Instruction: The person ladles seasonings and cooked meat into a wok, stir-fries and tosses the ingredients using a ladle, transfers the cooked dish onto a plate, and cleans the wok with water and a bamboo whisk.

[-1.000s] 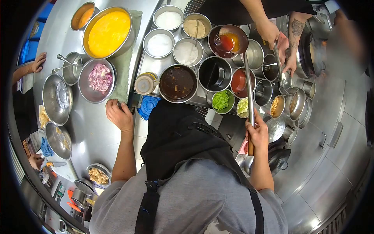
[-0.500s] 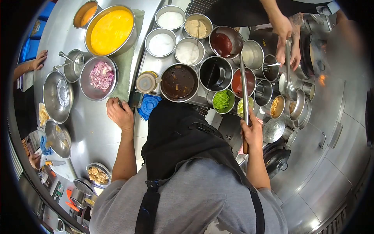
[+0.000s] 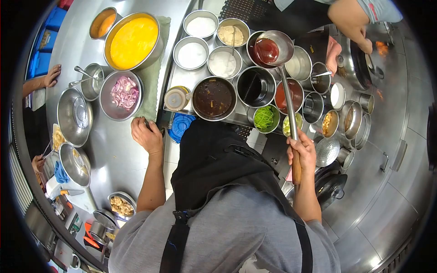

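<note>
My right hand is closed round the wooden end of a long-handled ladle. The ladle's metal bowl is over the sauce pot at the back, and red sauce shows inside the bowl. On the steel table, my left hand rests near the edge with its fingers loosely bent and apart, holding nothing I can see. Just beyond it are a green cloth and a bowl of sliced red onion.
Pots of dark sauce, white powder and cut greens crowd the counter ahead. A large pan of yellow liquid stands at left. At upper right a co-worker's arm reaches over a wok near flames.
My right hand has shifted slightly down, and the ladle's bowl has come up into view with red sauce. The co-worker's hands and ladle have moved from the pots to the wok.
</note>
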Motion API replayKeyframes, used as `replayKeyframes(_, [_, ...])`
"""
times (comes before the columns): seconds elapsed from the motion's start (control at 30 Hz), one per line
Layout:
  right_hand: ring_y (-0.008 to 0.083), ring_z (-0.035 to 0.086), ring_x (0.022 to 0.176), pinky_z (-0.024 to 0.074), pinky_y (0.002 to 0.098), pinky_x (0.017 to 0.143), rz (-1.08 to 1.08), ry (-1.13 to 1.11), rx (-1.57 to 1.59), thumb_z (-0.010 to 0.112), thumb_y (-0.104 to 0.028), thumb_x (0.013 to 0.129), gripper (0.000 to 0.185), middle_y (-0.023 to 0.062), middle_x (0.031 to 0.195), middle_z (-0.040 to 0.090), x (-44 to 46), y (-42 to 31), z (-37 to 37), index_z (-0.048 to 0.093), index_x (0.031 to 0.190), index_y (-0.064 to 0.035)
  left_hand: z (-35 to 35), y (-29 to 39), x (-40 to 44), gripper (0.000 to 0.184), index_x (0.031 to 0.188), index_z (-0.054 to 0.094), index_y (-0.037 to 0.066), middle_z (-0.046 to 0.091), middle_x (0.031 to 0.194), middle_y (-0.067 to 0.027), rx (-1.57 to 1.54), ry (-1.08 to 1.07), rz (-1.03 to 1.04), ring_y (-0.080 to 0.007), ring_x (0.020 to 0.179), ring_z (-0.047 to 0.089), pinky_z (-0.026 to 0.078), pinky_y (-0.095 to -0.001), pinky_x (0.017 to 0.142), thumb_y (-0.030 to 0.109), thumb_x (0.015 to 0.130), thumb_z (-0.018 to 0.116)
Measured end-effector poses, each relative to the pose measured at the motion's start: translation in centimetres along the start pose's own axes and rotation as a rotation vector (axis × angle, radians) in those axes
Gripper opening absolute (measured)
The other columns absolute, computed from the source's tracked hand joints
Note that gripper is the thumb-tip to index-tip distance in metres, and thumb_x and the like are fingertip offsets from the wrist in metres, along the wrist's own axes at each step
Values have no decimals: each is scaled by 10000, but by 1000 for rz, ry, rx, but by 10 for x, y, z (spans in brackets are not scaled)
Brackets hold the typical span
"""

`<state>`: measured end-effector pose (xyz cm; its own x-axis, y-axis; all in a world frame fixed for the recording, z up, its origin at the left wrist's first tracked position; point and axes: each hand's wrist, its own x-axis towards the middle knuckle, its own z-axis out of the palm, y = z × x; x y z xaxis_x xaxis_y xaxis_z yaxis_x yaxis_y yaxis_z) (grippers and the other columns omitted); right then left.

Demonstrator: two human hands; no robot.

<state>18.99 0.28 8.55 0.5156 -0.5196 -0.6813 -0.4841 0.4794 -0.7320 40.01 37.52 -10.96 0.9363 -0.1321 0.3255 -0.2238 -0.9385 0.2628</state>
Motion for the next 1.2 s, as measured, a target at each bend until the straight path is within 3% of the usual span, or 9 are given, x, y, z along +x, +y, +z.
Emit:
replayKeyframes(0.17, [124,484,467,390,227,349,-42,19,38,564,-69,822,547,112,888,553,-11,-6,6,401,1330,52,3,-3,-1,303,1094,520,30,508,1185,-145,-8,4,9,-333,1160,446,314,-472,985,174,832,573])
replayKeyframes(0.4, [137,525,485,426,240,355,-60,-21,98,578,-74,833,571,96,876,570,-14,-1,-3,384,1363,13,2,0,0,285,1074,517,28,520,1149,-152,4,31,34,-345,1132,468,342,-472,950,163,832,580])
replayKeyframes(0.57, [122,479,461,382,217,327,-66,13,94,545,-65,832,527,125,886,545,-18,-5,5,394,1322,58,3,-3,-1,298,1096,514,32,505,1196,-147,-1,8,20,-336,1164,450,321,-477,982,172,838,571])
replayKeyframes(0.77, [125,476,474,394,226,330,-8,-146,299,532,-80,851,525,118,904,528,-21,-22,5,380,1334,60,4,-2,-1,281,1076,524,20,523,1159,-166,11,58,66,-354,1128,475,353,-475,950,181,850,566])
replayKeyframes(1.2, [141,520,481,426,249,340,8,-191,416,541,-79,851,518,115,892,554,-21,-15,-1,377,1326,50,-2,5,-2,283,1071,520,-3,520,1159,-184,1,23,48,-367,1140,463,344,-492,953,142,831,558])
